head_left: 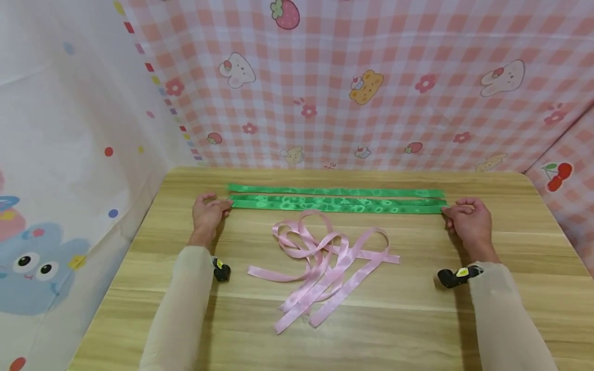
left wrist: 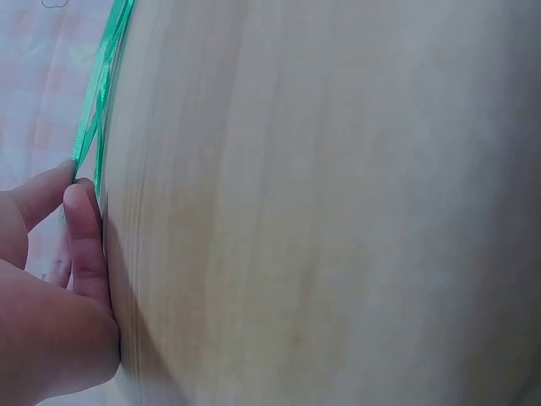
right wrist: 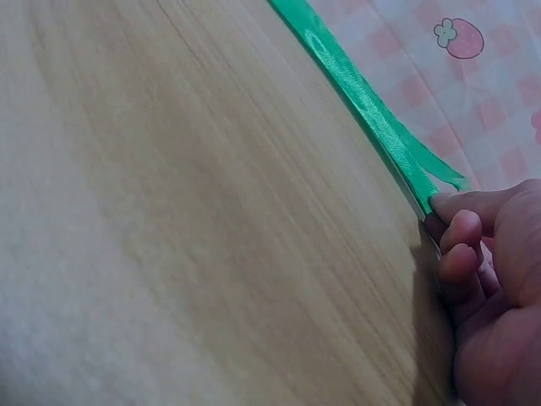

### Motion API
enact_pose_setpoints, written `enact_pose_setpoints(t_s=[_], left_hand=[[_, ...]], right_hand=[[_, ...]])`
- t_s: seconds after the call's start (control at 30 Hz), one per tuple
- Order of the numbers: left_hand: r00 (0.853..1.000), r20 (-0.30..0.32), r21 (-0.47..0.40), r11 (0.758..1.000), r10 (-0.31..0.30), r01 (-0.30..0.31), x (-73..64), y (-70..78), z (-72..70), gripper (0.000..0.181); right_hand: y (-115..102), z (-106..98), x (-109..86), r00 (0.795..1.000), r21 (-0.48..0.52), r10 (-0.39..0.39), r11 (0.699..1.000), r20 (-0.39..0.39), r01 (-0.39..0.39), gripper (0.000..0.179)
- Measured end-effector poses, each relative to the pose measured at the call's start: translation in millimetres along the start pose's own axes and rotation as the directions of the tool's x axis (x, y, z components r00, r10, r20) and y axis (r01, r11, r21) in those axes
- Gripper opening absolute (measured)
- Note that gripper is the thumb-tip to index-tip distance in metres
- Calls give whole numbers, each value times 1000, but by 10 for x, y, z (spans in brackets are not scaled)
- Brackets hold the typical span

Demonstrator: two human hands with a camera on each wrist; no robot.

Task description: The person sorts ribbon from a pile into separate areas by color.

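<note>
Shiny green ribbons (head_left: 334, 208) stretch straight across the back of the table, side by side in parallel strips. At the left end of the nearest strip my left hand (head_left: 207, 212) pinches the ribbon between thumb and finger. My right hand (head_left: 472, 225) pinches the opposite end, so the strip runs taut between both hands. The farthest green strip (head_left: 334, 191) lies flat just behind, its ends free. In the left wrist view, green ribbon (left wrist: 103, 76) meets the fingertips. The right wrist view has the thumb pressed on the ribbon's end (right wrist: 423, 186).
Nearer to me, a loose pile of pink ribbon (head_left: 336, 268) lies looped and crossed on the wooden table (head_left: 371, 340). A pink checked cloth (head_left: 325, 77) hangs behind the table's back edge, and a white printed cloth (head_left: 83, 129) hangs at the left.
</note>
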State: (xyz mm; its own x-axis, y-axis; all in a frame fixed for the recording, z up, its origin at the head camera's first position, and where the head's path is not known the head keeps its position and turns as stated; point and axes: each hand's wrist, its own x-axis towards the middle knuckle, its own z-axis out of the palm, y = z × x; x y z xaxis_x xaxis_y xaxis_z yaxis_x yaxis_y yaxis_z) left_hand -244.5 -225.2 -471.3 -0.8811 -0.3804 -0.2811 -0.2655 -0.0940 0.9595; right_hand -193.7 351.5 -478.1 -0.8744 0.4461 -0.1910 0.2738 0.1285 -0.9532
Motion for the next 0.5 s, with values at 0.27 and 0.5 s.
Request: enact_pose_setpoints(t_s=[0.27, 0.5], left_hand=[[999, -40, -10, 1000, -1, 1, -21, -3, 7, 58], [993, -118, -104, 995, -6, -6, -100, 19, -40, 60]], right_hand=[[2, 7, -20, 1000, 112, 15, 994, -2, -15, 33], [-47, 24, -70, 994, 7, 60, 998, -87, -59, 35]])
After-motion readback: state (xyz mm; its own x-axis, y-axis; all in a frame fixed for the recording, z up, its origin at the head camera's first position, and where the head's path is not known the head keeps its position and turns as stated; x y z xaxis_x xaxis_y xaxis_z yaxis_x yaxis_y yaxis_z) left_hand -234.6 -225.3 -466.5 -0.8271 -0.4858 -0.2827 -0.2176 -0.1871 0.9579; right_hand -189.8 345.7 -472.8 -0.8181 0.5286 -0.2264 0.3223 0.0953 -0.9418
